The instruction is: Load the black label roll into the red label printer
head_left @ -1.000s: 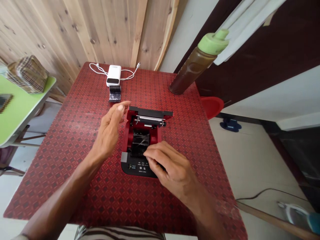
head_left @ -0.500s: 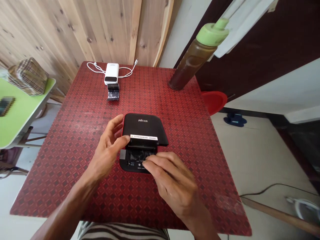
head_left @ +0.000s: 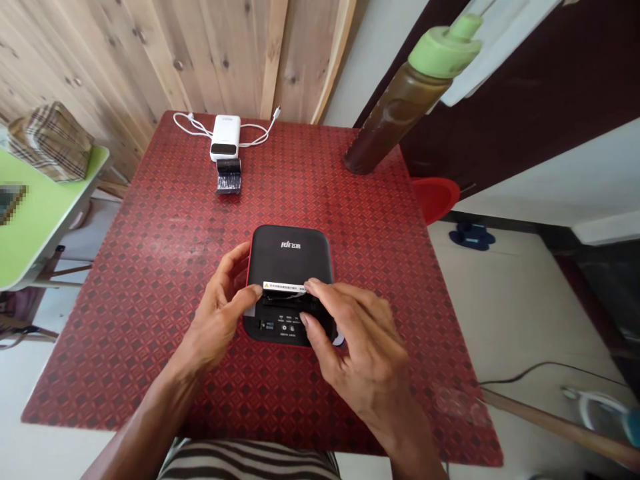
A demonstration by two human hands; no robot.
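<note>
At the black device (head_left: 291, 260), your left hand (head_left: 215, 317) grips its side; your half-open right hand (head_left: 363, 333) touches its top, seemingly steadying it.

Both hands (head_left: 287, 328) lowered, thumbs extended, fingers curved

Matt plastic device (head_left: 290, 257), knotty wood wall (head_left: 205, 57)

The far side is closed off by a wall of pale, knotted wood planks (head_left: 205, 47), met on the right by a narrow whitish wall (head_left: 377, 40) and a dark maroon panel (head_left: 575, 73). The room is furnished with a red patterned table (head_left: 125, 300) and, at left, a light-green table (head_left: 45, 213). The pale, smooth floor (head_left: 475, 307) is edged by a dark baseboard (head_left: 525, 233). Soft light is reflected on the red tabletop.
</note>
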